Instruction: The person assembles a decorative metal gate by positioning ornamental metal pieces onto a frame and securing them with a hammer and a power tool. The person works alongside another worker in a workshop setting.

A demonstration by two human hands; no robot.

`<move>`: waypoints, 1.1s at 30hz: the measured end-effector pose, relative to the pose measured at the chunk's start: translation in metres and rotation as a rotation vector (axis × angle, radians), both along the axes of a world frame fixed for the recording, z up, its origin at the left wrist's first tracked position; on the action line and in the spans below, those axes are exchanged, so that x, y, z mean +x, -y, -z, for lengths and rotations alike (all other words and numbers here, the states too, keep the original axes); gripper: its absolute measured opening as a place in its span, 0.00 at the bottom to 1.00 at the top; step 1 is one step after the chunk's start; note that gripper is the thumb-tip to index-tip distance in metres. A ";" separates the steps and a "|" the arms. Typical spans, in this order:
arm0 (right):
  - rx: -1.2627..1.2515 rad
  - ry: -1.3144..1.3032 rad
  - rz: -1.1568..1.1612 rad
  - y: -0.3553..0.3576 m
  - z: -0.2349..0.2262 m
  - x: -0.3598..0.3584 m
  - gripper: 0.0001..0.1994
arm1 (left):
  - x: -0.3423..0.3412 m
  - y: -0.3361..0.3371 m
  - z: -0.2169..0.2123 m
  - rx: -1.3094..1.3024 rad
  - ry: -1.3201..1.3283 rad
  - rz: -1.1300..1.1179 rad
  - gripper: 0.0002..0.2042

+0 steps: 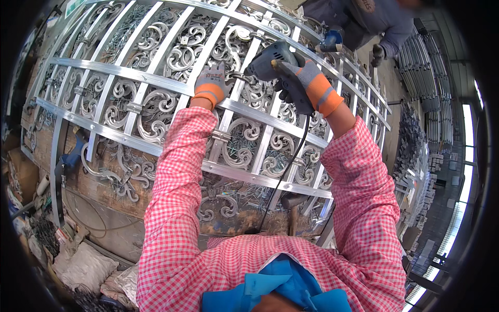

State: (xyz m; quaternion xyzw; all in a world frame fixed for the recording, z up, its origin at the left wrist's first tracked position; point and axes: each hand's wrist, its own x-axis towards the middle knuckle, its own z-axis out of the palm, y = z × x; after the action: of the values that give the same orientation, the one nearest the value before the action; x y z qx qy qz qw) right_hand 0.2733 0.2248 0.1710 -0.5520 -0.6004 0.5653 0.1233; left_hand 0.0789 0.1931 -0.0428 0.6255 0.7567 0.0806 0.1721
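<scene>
Over one metal grille (156, 78), the right hand (304, 83) closes its grip around one drill (270, 60); the left hand (210, 83) presses flat, grip open.

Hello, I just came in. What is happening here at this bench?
A person in a pink checked shirt and grey-orange gloves works on a silver metal grille with scroll ornaments. The right hand holds a corded electric drill against it; the left hand rests on the grille beside it. A co-worker works at the far end.
</scene>
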 end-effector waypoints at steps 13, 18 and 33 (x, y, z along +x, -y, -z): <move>0.301 0.218 -0.175 -0.032 0.016 -0.020 0.29 | 0.002 0.000 -0.011 -0.076 -0.034 0.034 0.33; 0.247 0.358 -0.225 -0.029 0.011 -0.031 0.31 | 0.000 0.002 -0.010 -0.063 0.003 0.009 0.31; 0.304 0.397 -0.254 -0.037 0.023 -0.025 0.36 | 0.005 0.001 -0.012 -0.045 0.012 0.004 0.30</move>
State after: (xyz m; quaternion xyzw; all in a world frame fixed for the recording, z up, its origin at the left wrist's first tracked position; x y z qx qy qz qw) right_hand 0.2484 0.2622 0.1478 -0.5476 -0.7550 0.3605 0.0128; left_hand 0.0842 0.1921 -0.0310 0.6227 0.7559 0.0672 0.1909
